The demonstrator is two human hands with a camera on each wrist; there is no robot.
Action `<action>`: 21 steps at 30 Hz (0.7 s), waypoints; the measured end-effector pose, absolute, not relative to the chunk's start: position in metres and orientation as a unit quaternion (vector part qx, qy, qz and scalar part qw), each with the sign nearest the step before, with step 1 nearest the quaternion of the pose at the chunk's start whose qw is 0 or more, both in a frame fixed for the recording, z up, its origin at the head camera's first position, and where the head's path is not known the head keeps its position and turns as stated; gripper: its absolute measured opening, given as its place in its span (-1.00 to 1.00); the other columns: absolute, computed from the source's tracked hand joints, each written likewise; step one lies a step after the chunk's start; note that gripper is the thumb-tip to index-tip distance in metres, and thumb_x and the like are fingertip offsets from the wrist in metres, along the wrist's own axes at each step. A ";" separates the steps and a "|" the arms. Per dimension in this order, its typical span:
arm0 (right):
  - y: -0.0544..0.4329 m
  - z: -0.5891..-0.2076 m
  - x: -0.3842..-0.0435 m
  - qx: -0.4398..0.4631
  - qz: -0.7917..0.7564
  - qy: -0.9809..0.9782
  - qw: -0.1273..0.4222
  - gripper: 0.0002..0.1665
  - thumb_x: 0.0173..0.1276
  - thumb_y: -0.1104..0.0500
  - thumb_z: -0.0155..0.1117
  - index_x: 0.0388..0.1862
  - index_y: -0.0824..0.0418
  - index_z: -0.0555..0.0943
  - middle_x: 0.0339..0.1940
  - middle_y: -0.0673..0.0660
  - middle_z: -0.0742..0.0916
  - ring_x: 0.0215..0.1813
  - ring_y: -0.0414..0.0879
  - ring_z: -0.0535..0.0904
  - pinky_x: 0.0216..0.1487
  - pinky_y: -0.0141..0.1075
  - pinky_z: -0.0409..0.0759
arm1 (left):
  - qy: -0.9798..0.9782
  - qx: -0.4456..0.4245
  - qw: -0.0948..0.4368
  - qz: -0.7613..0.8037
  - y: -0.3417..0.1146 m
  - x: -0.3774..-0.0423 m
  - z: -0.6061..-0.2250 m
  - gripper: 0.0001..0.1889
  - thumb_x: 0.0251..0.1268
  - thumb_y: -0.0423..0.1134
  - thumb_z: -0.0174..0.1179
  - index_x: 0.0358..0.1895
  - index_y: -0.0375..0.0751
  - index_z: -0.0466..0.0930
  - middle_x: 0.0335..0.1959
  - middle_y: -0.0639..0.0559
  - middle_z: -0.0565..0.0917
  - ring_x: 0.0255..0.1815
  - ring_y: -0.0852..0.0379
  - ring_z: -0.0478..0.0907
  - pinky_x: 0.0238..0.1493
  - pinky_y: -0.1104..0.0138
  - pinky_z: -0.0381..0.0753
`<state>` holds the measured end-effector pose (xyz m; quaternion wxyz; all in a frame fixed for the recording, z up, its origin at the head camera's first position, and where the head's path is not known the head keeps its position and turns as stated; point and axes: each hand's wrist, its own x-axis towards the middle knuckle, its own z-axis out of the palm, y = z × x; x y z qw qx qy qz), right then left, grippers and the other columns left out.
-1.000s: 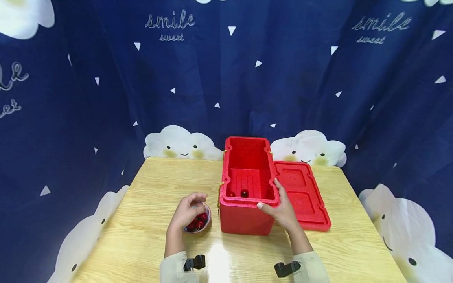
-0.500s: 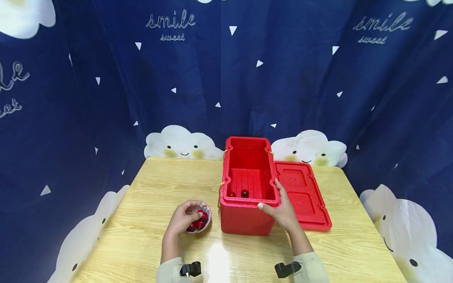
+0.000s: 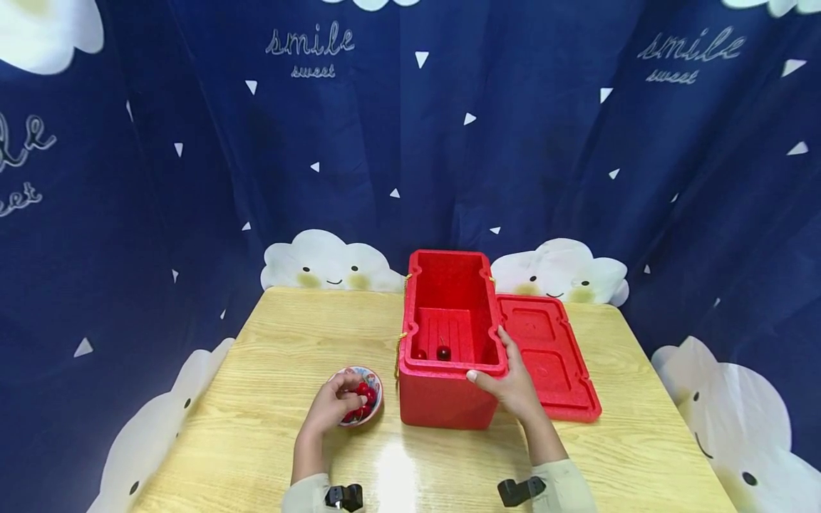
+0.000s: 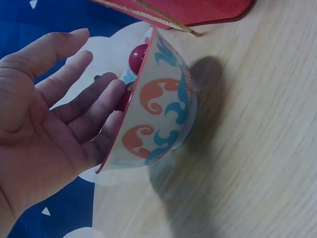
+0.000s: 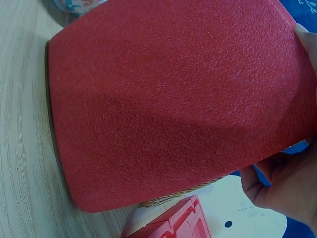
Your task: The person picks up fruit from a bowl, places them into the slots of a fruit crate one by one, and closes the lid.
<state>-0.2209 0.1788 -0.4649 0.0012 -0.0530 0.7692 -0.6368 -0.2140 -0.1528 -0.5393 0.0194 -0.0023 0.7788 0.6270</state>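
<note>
My left hand [image 3: 330,406] is over a small patterned bowl [image 4: 161,106] of red cherries [image 3: 363,411], left of the box. In the left wrist view its fingers bend loosely over the rim into the bowl, thumb apart from them; a cherry [image 4: 138,59] shows near the rim, and no cherry shows pinched. With my right hand [image 3: 513,385] I hold the near right corner of a tall red foam box [image 3: 442,399], thumb on the front rim, fingers along the side. Inside the box, on its floor, lies a dark cherry [image 3: 443,353] with a stem, with another cherry [image 3: 420,354] beside it.
The red lid [image 3: 548,356] lies flat on the wooden table [image 3: 308,320], right of the box. Gold cords [image 3: 399,349] hang at the box's side. A blue curtain [image 3: 359,142] with white clouds stands behind the table.
The left hand has drawn back slightly from above the bowl's far side, uncovering more of the bowl, and its fingers reach in among the cherries. The right hand and the box stay put.
</note>
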 end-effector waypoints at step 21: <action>0.175 -0.452 -0.213 -0.044 -0.643 0.765 0.007 0.16 0.03 0.22 0.45 0.48 0.15 -0.07 0.38 0.26 0.22 0.29 0.21 0.21 0.01 -0.06 0.49 | 0.798 0.014 0.019 0.602 -0.157 -0.212 -0.540 -0.54 -0.05 -0.47 0.33 0.01 -0.46 0.50 -0.09 -0.29 0.55 -0.18 -0.11 0.50 -0.22 0.27 0.51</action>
